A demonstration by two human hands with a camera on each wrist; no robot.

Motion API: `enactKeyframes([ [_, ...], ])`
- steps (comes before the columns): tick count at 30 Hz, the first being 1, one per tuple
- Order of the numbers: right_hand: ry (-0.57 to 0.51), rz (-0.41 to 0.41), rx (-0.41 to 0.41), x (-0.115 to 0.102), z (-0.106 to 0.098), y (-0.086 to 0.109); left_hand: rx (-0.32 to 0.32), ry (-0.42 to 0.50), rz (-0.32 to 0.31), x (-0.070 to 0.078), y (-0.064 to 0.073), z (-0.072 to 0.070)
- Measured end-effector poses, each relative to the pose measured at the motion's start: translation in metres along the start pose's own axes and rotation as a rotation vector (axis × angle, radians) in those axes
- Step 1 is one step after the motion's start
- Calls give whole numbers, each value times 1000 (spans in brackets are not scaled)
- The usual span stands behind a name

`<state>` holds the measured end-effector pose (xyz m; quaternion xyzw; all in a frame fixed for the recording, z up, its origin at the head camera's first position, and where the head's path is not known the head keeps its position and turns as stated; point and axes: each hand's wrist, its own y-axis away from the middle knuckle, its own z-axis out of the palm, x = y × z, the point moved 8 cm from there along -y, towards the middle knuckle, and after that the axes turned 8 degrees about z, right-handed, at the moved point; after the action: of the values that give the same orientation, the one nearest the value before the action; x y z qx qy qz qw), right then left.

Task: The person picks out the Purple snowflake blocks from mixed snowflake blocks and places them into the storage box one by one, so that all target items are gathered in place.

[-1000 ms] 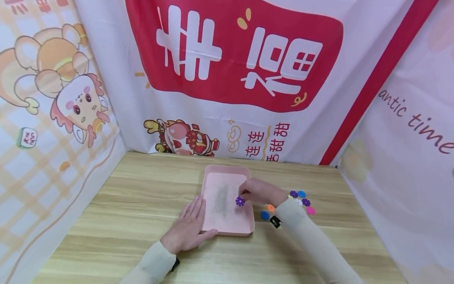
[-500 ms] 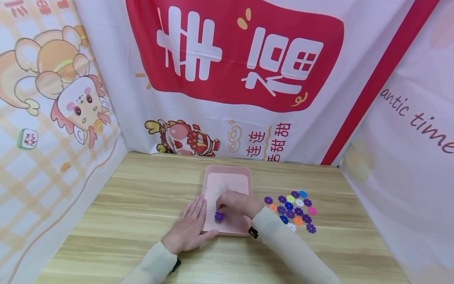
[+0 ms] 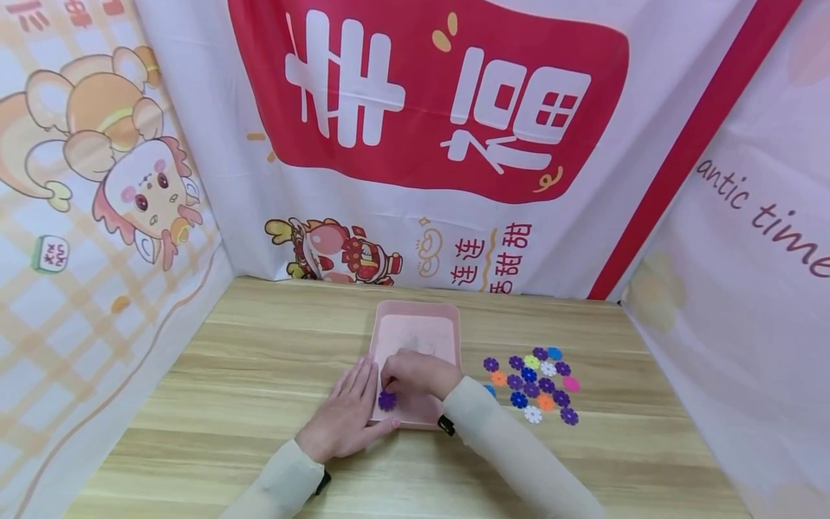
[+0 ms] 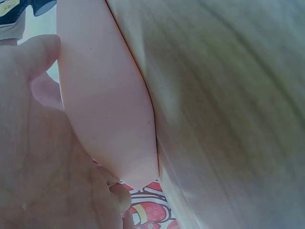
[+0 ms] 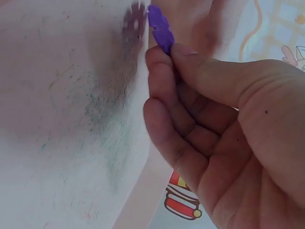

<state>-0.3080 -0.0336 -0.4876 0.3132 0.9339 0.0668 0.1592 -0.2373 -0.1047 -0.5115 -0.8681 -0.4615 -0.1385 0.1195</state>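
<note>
Lower centre, we see the right hand (image 3: 413, 370) pinch a notched purple disc (image 3: 387, 401); the straight-fingered left hand (image 3: 344, 419) touches a smooth tray (image 3: 418, 310).

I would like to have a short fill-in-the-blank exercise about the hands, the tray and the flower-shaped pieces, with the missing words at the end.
1. The right hand pinches a flower-shaped piece whose colour is ____.
2. The left hand touches a tray whose colour is ____.
3. In the head view, the loose pieces lie on the table to the ____ of the tray.

Missing words: purple; pink; right.
</note>
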Motion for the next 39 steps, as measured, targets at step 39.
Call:
enactKeyframes([
  [39,-135,497,75,166,-39,117,-76,-70,-76,-4,-2,6],
])
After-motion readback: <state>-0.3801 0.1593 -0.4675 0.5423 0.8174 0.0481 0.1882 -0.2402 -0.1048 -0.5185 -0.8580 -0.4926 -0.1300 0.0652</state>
